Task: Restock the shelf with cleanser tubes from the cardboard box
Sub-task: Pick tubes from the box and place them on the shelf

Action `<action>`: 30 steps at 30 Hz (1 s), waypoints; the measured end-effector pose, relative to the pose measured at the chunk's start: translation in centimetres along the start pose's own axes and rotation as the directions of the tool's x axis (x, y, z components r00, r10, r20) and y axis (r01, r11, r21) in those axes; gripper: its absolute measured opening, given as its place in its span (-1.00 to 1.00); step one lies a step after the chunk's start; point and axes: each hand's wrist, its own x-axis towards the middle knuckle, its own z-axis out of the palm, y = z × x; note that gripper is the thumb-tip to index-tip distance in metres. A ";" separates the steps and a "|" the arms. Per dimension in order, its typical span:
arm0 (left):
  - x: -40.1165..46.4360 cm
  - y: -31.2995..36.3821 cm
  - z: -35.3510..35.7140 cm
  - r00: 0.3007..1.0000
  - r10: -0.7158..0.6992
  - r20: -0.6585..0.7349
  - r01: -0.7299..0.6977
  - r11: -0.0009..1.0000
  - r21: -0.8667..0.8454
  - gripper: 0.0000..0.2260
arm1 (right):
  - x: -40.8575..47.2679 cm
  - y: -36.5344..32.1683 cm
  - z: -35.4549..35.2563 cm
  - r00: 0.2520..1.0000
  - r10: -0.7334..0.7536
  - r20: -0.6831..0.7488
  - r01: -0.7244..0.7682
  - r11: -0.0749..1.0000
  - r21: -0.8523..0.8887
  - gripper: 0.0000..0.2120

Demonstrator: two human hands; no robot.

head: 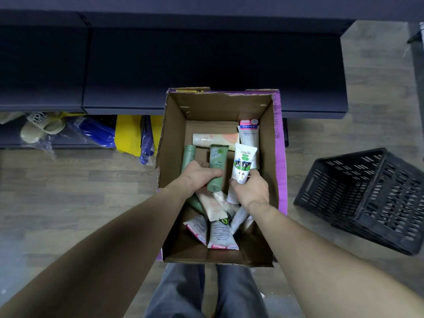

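An open cardboard box (pixel 174 125) with purple outer sides stands on the floor in front of me, holding several cleanser tubes. My left hand (pixel 197 175) grips a green tube (pixel 216 164) inside the box. My right hand (pixel 251 190) grips a white tube with a green and black label (pixel 243 162), held upright. More tubes lie loose beneath and behind both hands, among them a white Facial tube with a pink end (pixel 249 134) at the back right. The dark shelf (pixel 206 65) runs across the top, just beyond the box.
A black plastic crate (pixel 362 198) sits tilted on the wooden floor to the right. Under the shelf at left lie bagged slippers (pixel 41 128), blue packets (pixel 96 131) and a yellow bag (pixel 128 134). My legs show below the box.
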 end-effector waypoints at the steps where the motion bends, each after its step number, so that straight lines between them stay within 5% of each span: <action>1: -0.2 -0.1 0.0 1.000 0.024 -0.003 -0.024 0.999 0.039 -0.77 | -0.1 0.0 0.0 1.000 -0.001 -0.002 0.001 1.000 0.000 -0.63; 7: -1.3 -0.4 0.1 0.976 0.205 -0.070 -0.167 0.917 0.364 -0.64 | -1.4 -0.6 -0.4 0.999 -0.028 -0.022 0.028 1.000 0.006 -0.60; 16: -4.3 0.7 -1.4 0.904 0.385 -0.187 -0.293 0.875 0.384 -0.57 | -4.5 -2.5 -1.9 0.977 -0.127 -0.171 0.149 0.982 0.116 -0.47; 30: -10.2 3.7 -3.7 0.806 0.486 -0.338 -0.363 0.857 0.365 -0.53 | -9.6 -5.6 -7.4 0.891 -0.336 -0.305 0.392 0.909 0.144 -0.60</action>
